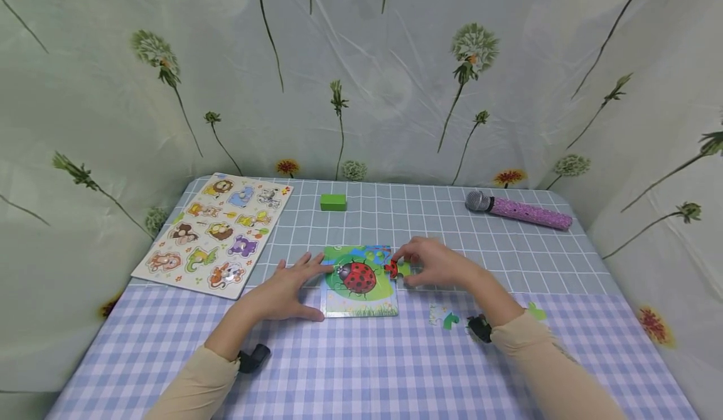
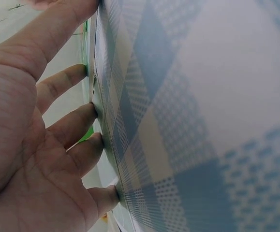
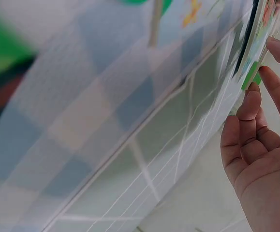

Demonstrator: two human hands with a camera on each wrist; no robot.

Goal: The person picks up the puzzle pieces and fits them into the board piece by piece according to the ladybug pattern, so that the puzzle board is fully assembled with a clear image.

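A ladybug jigsaw puzzle (image 1: 359, 288) lies flat in its board at the middle of the table. My left hand (image 1: 285, 289) is spread at the board's left side, its index fingertip on the left part and its thumb by the lower left corner. In the left wrist view, the left fingers (image 2: 72, 123) are straight, their tips on the table surface and the board edge. My right hand (image 1: 437, 263) pinches a red and green puzzle piece (image 1: 402, 269) between thumb and index finger at the board's right edge. The piece's far side is partly hidden by the fingers.
Loose puzzle pieces (image 1: 450, 320) lie near the right wrist, with another green piece (image 1: 535, 311) partly behind the sleeve. An animal peg board (image 1: 230, 234) is at the left. A green block (image 1: 333, 203) and a purple glittery microphone (image 1: 528, 213) lie toward the back.
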